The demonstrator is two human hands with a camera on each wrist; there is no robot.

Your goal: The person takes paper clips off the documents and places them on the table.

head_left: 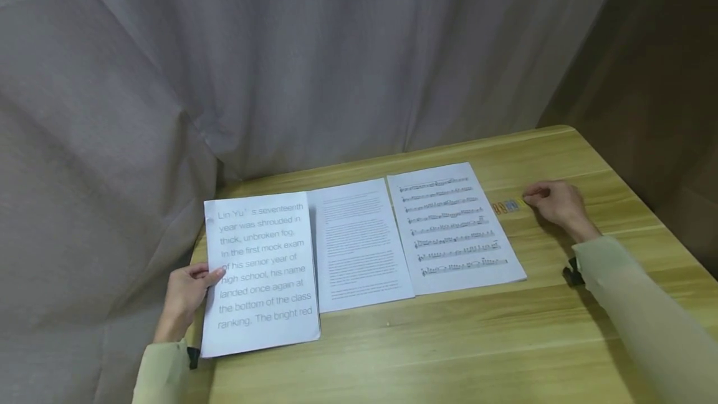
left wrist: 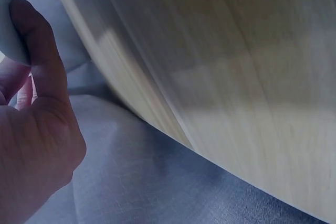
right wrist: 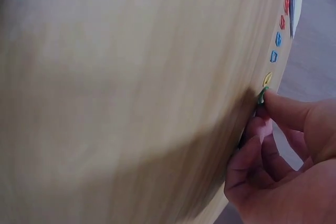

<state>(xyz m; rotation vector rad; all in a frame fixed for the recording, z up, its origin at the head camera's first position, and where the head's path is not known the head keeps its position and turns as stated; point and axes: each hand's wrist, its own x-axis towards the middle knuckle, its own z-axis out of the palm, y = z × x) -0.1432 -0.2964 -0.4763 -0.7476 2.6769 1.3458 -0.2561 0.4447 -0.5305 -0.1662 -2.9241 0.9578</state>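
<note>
At the left, my left hand (head_left: 187, 295) grips a sheaf of paper with large print (head_left: 260, 273) by its left edge, thumb on the front. The sheaf is raised and overlaps the small-print sheets (head_left: 359, 248) beside it. In the left wrist view, my left hand's fingers (left wrist: 44, 51) curl at the paper's edge (left wrist: 10, 30). Over at the right, my right hand (head_left: 558, 204) pinches a green paper clip (right wrist: 262, 95) between thumb and fingertips, close over the table. A yellow paper clip (right wrist: 267, 79) lies just beside it, followed by blue paper clips (right wrist: 273, 56) and red paper clips (right wrist: 282, 22) in a row.
Sheet music (head_left: 457, 229) lies on the wooden table (head_left: 426, 348) between the small-print sheets and the row of clips. A grey curtain (head_left: 336, 67) hangs behind the table's back edge and down its left side.
</note>
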